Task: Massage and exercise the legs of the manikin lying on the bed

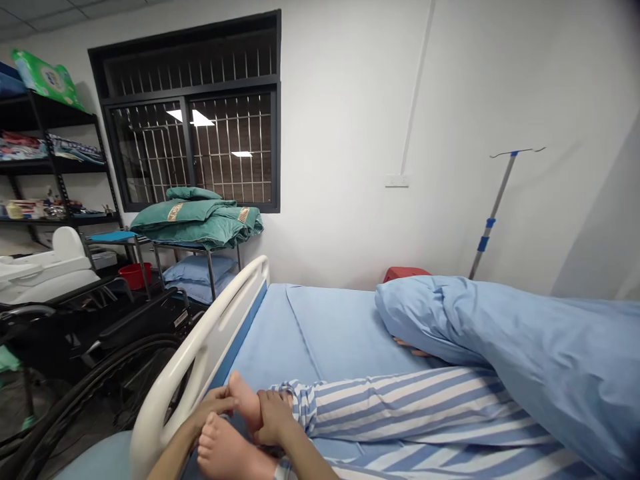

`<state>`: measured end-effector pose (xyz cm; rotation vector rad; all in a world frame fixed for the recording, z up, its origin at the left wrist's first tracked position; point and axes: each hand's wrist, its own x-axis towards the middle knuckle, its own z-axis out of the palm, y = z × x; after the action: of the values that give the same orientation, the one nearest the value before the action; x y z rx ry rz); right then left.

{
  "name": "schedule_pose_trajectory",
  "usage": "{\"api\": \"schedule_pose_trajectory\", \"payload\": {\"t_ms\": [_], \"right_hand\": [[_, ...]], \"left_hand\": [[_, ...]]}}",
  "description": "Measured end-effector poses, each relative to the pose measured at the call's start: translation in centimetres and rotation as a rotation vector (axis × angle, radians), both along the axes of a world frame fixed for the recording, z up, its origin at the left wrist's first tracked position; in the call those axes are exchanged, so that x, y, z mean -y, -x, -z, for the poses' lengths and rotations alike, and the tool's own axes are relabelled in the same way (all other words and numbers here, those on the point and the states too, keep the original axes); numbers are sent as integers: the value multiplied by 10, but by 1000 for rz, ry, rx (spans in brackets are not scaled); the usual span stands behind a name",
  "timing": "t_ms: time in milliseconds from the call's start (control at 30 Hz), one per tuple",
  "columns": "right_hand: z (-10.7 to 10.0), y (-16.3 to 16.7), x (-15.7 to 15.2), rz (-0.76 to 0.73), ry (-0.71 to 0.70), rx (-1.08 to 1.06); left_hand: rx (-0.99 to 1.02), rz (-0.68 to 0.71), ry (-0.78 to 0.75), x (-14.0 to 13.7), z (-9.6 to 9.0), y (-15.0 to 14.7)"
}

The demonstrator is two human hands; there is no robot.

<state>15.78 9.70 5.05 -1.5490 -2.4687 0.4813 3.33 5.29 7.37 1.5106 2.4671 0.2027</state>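
Note:
Two bare feet (pixel 223 448) lie at the foot end of the bed, smooth-skinned; I cannot tell whether they belong to a manikin or a person. My right hand (pixel 274 415) is wrapped round the ankle of the far foot (pixel 246 399). Against the sole and toe side of that same foot, my left hand (pixel 216 405) is closed with its fingers bent. The legs wear blue-and-white striped trousers (pixel 390 403), bunched at the far ankle. The nearer foot rests below, between my forearms, touched by neither hand as far as I can see.
A white footboard (pixel 200 333) rises just left of the feet. The blue quilt (pixel 480 327) is folded back over the upper legs. Beyond the footboard stand a wheelchair (pixel 150 340) and a rack with green cushions (pixel 200 217). A drip pole (pixel 495 207) leans at the far right.

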Motion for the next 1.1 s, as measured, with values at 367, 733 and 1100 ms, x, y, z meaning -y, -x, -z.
{"api": "schedule_pose_trajectory", "payload": {"t_ms": [367, 733, 1100], "right_hand": [[35, 1, -10, 0, -135, -23], [38, 4, -15, -14, -91, 59], [30, 4, -13, -21, -77, 81]], "left_hand": [[-575, -609, -12, -7, 78, -44], [-529, -587, -142, 2, 56, -51], [456, 230, -74, -36, 44, 37]]}}
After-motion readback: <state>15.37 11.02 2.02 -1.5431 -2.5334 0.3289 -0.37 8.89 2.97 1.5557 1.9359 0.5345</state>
